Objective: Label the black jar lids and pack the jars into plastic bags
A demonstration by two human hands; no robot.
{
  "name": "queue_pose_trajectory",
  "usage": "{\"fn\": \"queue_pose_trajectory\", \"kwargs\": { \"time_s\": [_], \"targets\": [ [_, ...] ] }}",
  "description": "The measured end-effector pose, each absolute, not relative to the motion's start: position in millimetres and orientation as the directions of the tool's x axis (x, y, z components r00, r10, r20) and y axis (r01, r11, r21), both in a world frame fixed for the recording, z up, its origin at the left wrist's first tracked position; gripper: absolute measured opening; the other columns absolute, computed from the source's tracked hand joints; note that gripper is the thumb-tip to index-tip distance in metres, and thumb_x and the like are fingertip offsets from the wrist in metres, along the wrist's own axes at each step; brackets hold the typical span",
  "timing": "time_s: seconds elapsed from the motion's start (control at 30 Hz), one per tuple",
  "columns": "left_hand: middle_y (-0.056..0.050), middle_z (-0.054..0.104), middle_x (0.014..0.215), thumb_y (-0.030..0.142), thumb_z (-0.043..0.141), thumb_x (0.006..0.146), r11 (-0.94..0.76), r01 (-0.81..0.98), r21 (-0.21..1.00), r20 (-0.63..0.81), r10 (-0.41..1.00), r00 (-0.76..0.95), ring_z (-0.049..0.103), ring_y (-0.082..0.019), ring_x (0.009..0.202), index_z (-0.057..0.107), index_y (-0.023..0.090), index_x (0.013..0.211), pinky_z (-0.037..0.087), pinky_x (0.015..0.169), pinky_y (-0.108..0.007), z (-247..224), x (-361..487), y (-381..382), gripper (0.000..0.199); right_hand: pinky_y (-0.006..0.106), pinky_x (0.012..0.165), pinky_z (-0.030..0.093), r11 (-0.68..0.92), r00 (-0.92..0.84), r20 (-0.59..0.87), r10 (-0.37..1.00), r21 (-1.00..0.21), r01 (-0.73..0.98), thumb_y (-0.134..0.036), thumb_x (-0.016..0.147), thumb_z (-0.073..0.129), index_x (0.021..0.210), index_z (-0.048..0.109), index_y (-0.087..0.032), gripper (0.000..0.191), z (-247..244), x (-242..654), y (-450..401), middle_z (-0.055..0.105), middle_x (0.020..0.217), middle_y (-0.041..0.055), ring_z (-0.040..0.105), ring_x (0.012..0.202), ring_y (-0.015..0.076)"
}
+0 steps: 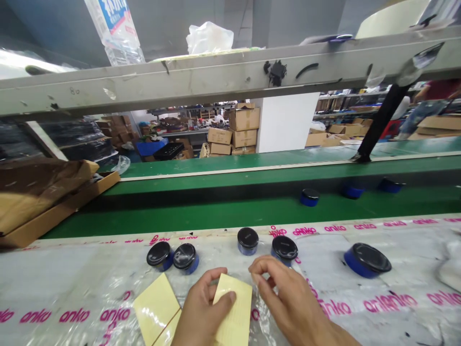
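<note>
A clear plastic covering [82,281] printed with pink "anko" lettering spread across the near surface, where black-lidded blue containers [248,241] stood left and right beyond the hands. At near centre the left hand [203,307] gripped a yellow sheet [236,307], while the right hand [291,300] beside it had its fingertips drawn close, whether around anything I could not tell. Farther off ran a green conveyor [216,216], with stacked cardboard boxes [245,119] and a white pillar [286,129] in the room behind.
</note>
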State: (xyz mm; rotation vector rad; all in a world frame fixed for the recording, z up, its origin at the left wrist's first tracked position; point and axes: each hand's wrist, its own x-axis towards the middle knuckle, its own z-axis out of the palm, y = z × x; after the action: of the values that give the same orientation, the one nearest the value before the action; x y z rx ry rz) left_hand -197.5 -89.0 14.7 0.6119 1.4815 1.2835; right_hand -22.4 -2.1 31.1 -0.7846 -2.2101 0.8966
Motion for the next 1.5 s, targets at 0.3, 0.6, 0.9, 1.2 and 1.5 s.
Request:
{"fn": "queue_pose_trajectory", "kwargs": {
  "time_s": [0.3, 0.6, 0.9, 1.2, 1.5],
  "targets": [
    [-0.012, 0.077, 0.097, 0.042, 0.067, 0.077, 0.288, -0.006, 0.958, -0.267, 0.88, -0.394, 0.073, -0.028, 0.083, 0.051, 0.018, 0.129, 0.056, 0.075, -0.037, 22.5, -191.7, -96.5, 0.06, 0.025, 0.056, 0.038, 0.169, -0.615, -0.021, 0.788, -0.953, 0.25, -0.039, 0.099, 0.048, 0.084, 0.057, -0.02, 0.025, 31.2, -26.4, 2.6, 0.055, 0.073, -0.0015, 0.048, 0.062, 0.0125],
    [-0.01, 0.067, 0.118, 0.046, 0.056, 0.092, 0.273, 0.9, 0.34, 0.42, 0.813, -0.405, 0.067, -0.031, 0.105, 0.063, 0.025, 0.119, 0.054, 0.085, -0.043, 12.6, -210.1, -116.1, 0.035, 0.029, 0.069, 0.049, -0.031, -0.64, -0.097, 0.763, -0.993, 0.113, -0.046, 0.093, 0.055, 0.084, 0.06, -0.019, 0.029, 39.6, -38.4, 5.2, 0.063, 0.107, 0.007, 0.057, 0.082, 0.0177],
    [-0.007, 0.048, 0.146, 0.04, 0.054, 0.092, 0.455, 0.777, 0.436, 0.334, 0.719, -0.609, 0.068, -0.021, 0.088, 0.034, 0.03, 0.144, 0.056, 0.066, -0.034, 9.4, -258.7, -119.6, 0.057, 0.028, 0.059, 0.047, -0.072, -0.654, -0.112, 0.748, -0.994, 0.088, -0.046, 0.086, 0.058, 0.075, 0.055, -0.02, 0.029, 43.2, -88.2, 5.0, 0.064, 0.123, 0.013, 0.062, 0.091, 0.0229],
    [-0.005, 0.05, 0.133, 0.022, 0.065, 0.082, 0.439, 0.75, 0.495, 0.219, 0.772, -0.596, 0.067, -0.024, 0.102, 0.044, 0.028, 0.138, 0.055, 0.078, -0.036, 11.4, -264.7, -103.6, 0.06, 0.03, 0.058, 0.045, -0.066, -0.699, -0.066, 0.712, -0.997, 0.027, -0.051, 0.083, 0.06, 0.074, 0.058, -0.019, 0.032, 36.8, -129.3, 10.7, 0.064, 0.126, 0.0178, 0.066, 0.094, 0.0278],
    [-0.003, 0.061, 0.122, 0.019, 0.068, 0.076, 0.289, 0.595, 0.75, 0.2, 0.759, -0.62, 0.062, -0.023, 0.114, 0.051, 0.028, 0.12, 0.049, 0.095, -0.037, 2.5, -253.8, -99.8, 0.048, 0.041, 0.104, 0.035, -0.041, -0.713, -0.028, 0.701, -0.999, -0.001, -0.051, 0.083, 0.063, 0.068, 0.055, -0.022, 0.034, 31.4, -133.7, 9.5, 0.07, 0.091, 0.0095, 0.052, 0.127, 0.0328]
  ]
}}
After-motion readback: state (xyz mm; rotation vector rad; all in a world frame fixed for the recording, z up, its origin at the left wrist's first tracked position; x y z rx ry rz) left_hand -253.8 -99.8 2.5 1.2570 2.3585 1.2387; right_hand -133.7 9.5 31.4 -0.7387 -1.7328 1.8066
